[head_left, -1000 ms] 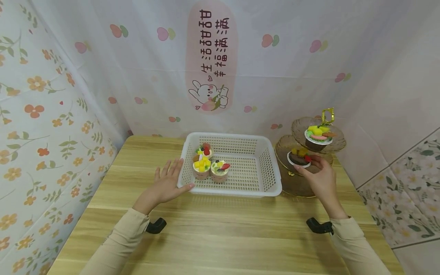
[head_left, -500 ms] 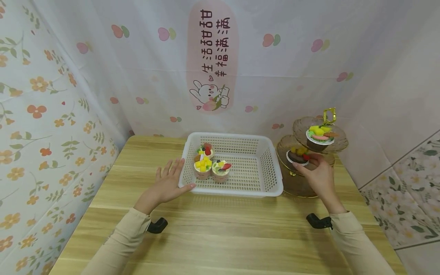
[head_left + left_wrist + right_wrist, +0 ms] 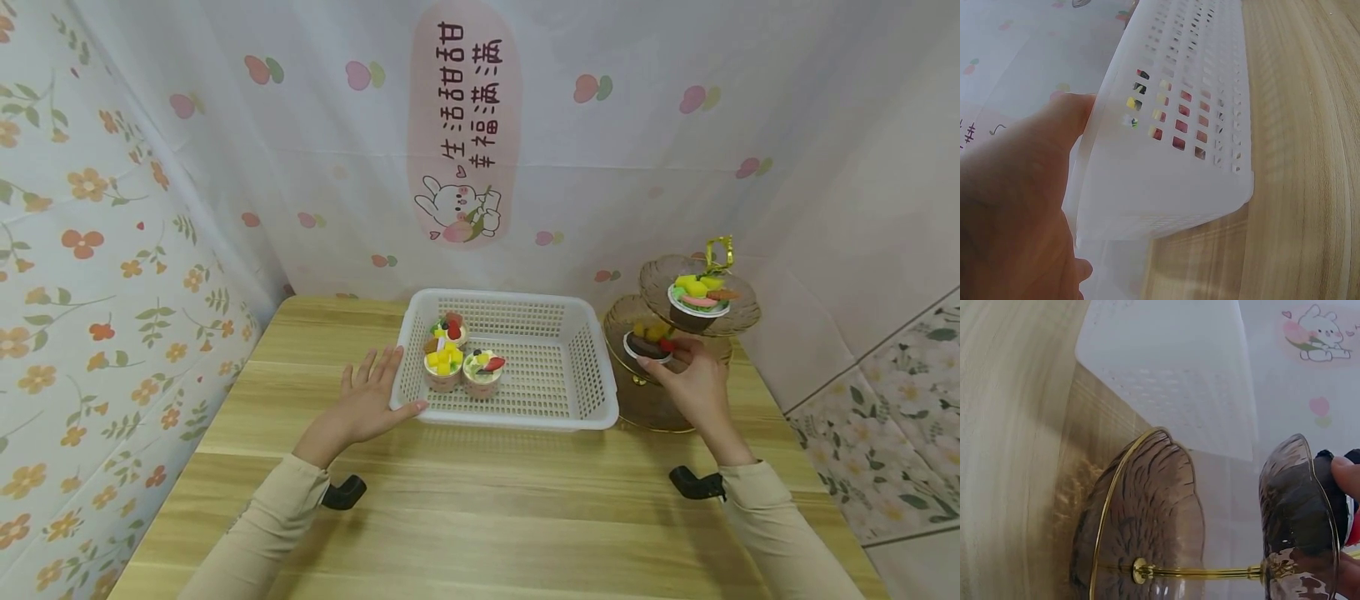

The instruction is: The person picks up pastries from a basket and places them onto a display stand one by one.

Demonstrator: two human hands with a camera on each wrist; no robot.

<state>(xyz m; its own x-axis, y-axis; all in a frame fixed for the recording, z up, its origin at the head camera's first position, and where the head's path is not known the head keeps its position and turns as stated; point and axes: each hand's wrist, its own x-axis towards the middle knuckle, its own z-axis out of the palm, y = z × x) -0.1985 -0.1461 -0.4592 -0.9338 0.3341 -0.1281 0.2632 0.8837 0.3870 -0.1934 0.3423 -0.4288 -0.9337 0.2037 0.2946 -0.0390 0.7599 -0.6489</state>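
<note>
My left hand (image 3: 362, 400) lies with straight, spread fingers at the left end of a white plastic basket (image 3: 517, 422), its thumb over the near corner of the rim. Inside the basket, at its left, stand three fruit-topped toy cupcakes, one with yellow cubes (image 3: 444, 360). My right hand (image 3: 696, 383) pinches a dark chocolate toy cupcake (image 3: 647, 345) between thumb and fingers, over the middle tier (image 3: 617, 318) of a smoky glass stand. In the right wrist view, the fingers (image 3: 1349, 475) grip its dark cup at that tier's rim.
On the stand's top tier (image 3: 742, 302) sits another cupcake (image 3: 692, 293) with yellow fruit, just above my right hand; a gold handle (image 3: 718, 252) rises behind it. The bottom tier (image 3: 651, 412) is close to the basket. A printed curtain (image 3: 315, 167) hangs behind the wooden table (image 3: 480, 517).
My right hand and the chocolate cupcake have shifted slightly left over the middle tier. My left hand has stayed at the basket; the head view has moved a little.
</note>
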